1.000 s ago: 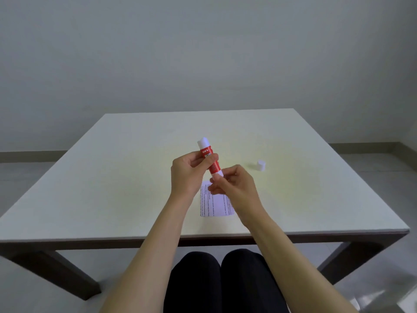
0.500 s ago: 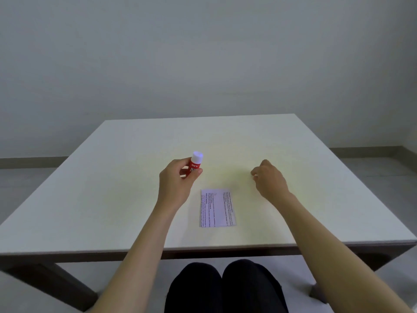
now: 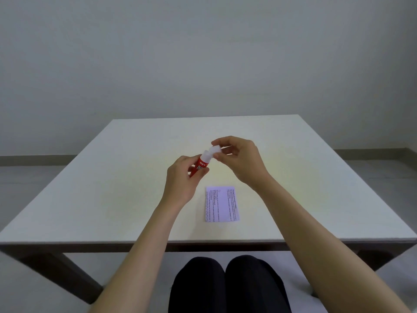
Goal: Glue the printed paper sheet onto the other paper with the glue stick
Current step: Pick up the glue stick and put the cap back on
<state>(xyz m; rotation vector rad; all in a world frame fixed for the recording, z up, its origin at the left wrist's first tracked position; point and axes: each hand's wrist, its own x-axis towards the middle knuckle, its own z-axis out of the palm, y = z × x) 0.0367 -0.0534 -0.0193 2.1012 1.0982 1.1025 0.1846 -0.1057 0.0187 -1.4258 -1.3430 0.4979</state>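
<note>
My left hand [image 3: 181,179] grips a red glue stick [image 3: 200,166] by its body, held above the table and tilted with its white tip up and to the right. My right hand [image 3: 241,162] pinches the white cap [image 3: 214,150] right at that tip, touching or nearly touching it. A small printed paper sheet [image 3: 221,204] lies flat on the white table [image 3: 90,199], below and between my hands, near the front edge. I cannot make out a second sheet under it.
The table's front edge [image 3: 203,242] runs just above my knees. A bare grey wall and a floor skirting stand behind the table. The tabletop around the sheet holds nothing else that I can see.
My right hand went to the cap on the table at the right, picked it up, and brought it to the glue stick's tip. My left hand kept the stick and tilted it right.
</note>
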